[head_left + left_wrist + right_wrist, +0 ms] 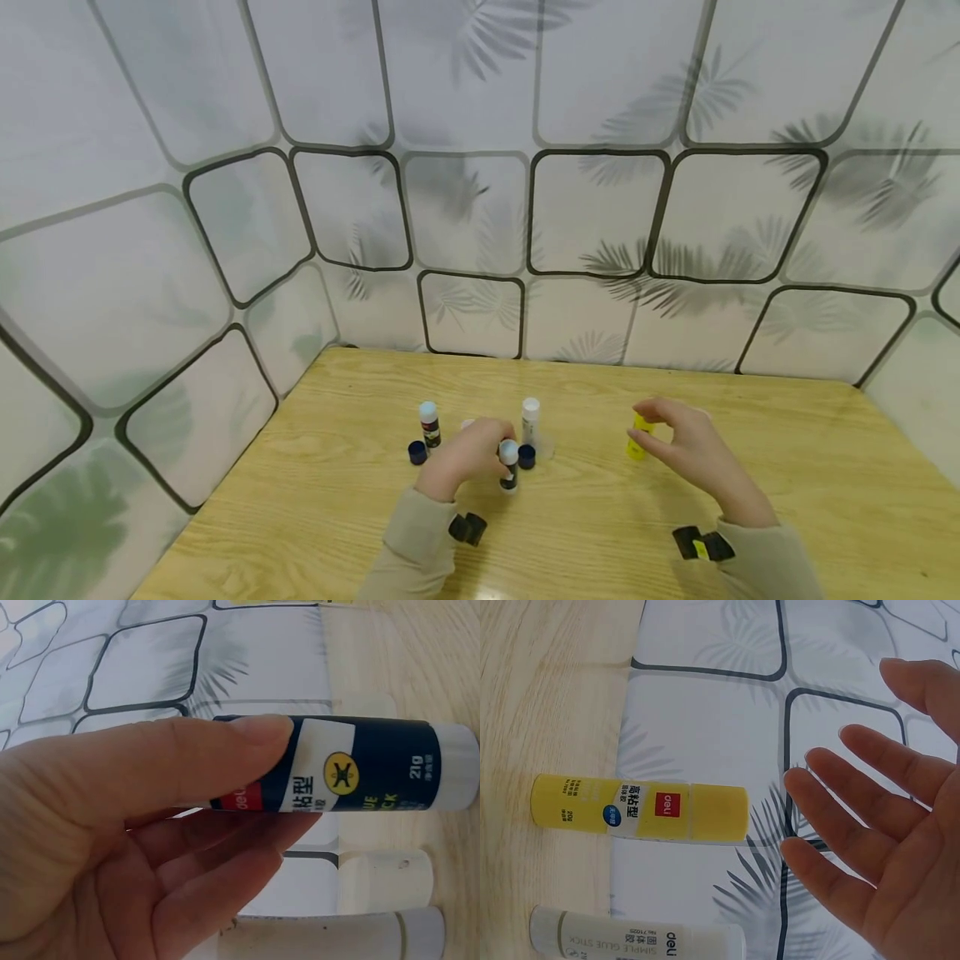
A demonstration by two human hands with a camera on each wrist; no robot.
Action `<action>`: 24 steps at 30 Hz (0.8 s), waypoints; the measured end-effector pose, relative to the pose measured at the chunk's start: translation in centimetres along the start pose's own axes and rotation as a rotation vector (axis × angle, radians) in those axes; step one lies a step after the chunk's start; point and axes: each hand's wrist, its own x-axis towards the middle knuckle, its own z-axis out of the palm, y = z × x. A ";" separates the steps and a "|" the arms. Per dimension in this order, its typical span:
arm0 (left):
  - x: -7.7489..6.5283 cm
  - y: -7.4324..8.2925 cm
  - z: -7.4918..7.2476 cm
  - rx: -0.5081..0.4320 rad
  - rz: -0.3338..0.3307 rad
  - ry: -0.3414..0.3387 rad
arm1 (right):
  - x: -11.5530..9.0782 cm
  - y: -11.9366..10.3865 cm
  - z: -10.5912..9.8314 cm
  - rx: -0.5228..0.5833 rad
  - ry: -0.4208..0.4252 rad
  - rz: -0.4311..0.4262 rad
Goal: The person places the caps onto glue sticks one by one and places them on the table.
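Observation:
My left hand (468, 454) pinches a dark blue glue stick (375, 765), thumb laid along its label. In the head view this stick stands upright with a pale top. A dark blue cap (527, 457) lies just right of it, and a white glue stick (530, 421) stands behind. My right hand (885, 862) has its fingers spread and relaxed, holding nothing. It is beside an upright yellow glue stick (641, 810), with a gap between them in the right wrist view. A white glue stick (637, 934) stands near the yellow one.
Left of my left hand stands another dark blue glue stick (430, 425) with a pale top, and a dark blue cap (417, 452) lies beside it. Everything rests on a wooden table (360, 392). A patterned wall covering (465, 208) borders its back and left sides.

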 end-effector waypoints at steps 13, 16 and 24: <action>0.2 0.0 0.5 -0.030 -0.016 -0.031 | 0.2 -0.2 0.0 0.007 -0.016 0.012; 0.2 0.1 0.5 -0.024 -0.019 -0.035 | 0.2 -0.2 0.0 0.008 -0.022 0.019; 0.2 0.0 0.5 -0.008 -0.018 -0.068 | 0.2 -0.4 0.0 0.030 -0.038 0.024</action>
